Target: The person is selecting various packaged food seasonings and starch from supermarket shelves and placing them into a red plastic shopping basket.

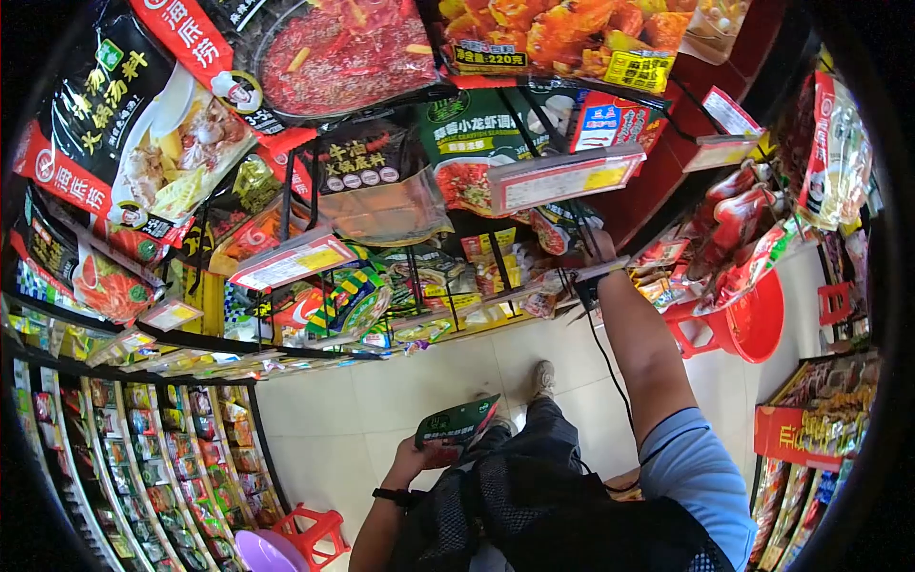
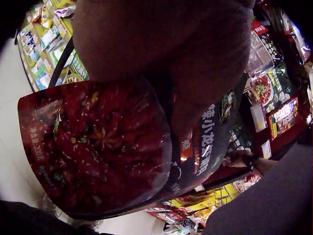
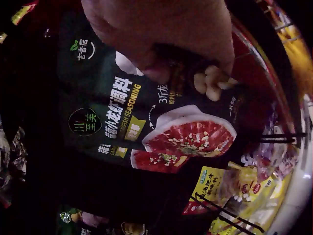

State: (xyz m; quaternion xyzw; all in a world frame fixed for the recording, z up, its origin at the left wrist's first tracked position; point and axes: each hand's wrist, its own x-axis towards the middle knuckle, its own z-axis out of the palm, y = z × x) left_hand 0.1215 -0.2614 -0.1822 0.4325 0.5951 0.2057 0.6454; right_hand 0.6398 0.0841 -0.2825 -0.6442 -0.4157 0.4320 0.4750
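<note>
In the head view my left hand (image 1: 406,464) grips a dark green packet of crayfish seasoning (image 1: 459,427), held low in front of my legs. The left wrist view shows red crayfish printed on this seasoning packet (image 2: 98,147), with my thumb (image 2: 185,125) pressed across its dark end. My right hand (image 1: 599,250) reaches in under the shelf's price tags. Up close, the right hand (image 3: 166,39) holds a dark green packet of garlic crayfish seasoning (image 3: 105,110) by its edge; its fingertips are partly in shadow. A second packet of that seasoning hangs behind the shown edge (image 3: 93,218).
Hotpot-base packets (image 1: 124,133) and other seasonings hang on hooks along the shelf, with price tags (image 1: 570,179) jutting out. A red basin (image 1: 753,319) stands on a stool at right. A red stool (image 1: 313,536) and purple basin (image 1: 267,553) are behind left.
</note>
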